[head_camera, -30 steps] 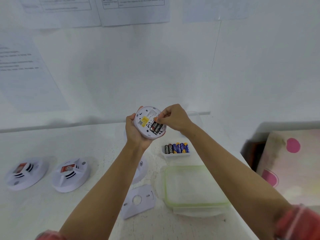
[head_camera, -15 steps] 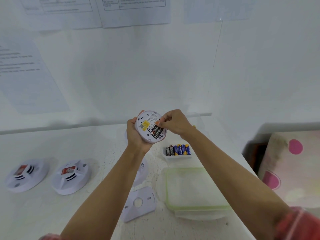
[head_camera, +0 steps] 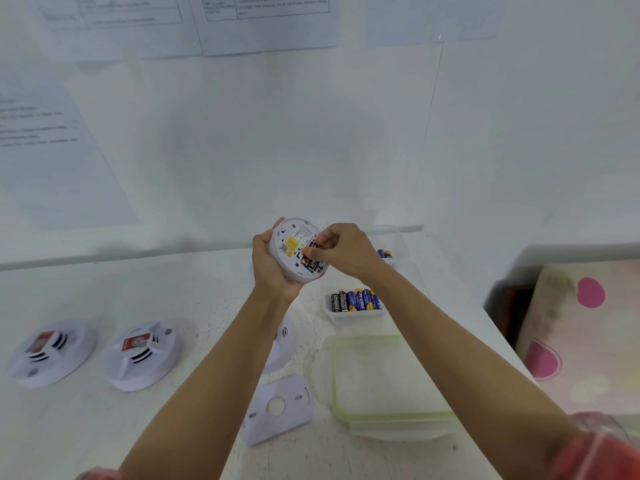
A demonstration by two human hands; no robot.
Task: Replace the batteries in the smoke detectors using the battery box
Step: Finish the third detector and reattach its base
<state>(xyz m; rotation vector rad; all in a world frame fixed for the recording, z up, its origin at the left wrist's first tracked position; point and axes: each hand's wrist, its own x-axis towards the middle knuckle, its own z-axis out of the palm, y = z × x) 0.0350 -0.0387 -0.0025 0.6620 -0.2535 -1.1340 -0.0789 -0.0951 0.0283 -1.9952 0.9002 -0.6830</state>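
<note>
We record a white smoke detector (head_camera: 298, 230) with a yellow label (head_camera: 290, 243), black-and-red and blue-and-yellow batteries (head_camera: 356, 300), a clear green-rimmed lid (head_camera: 391, 415), another white detector (head_camera: 142, 355) with a red sticker (head_camera: 134, 342), and a cream cloth (head_camera: 585, 341) with pink dots.

This is looking like a plain indoor room set up as a work station; whether it is a home or an office is not showing. Printed white paper sheets (head_camera: 266, 22) are hanging on the bare white wall (head_camera: 311, 150). A white table (head_camera: 69, 427) is carrying round white plastic smoke detectors (head_camera: 142, 355) and a small white tray of batteries (head_camera: 353, 314). A cream fabric with pink dots (head_camera: 585, 323) is lying just beside the table, at its right.
</note>
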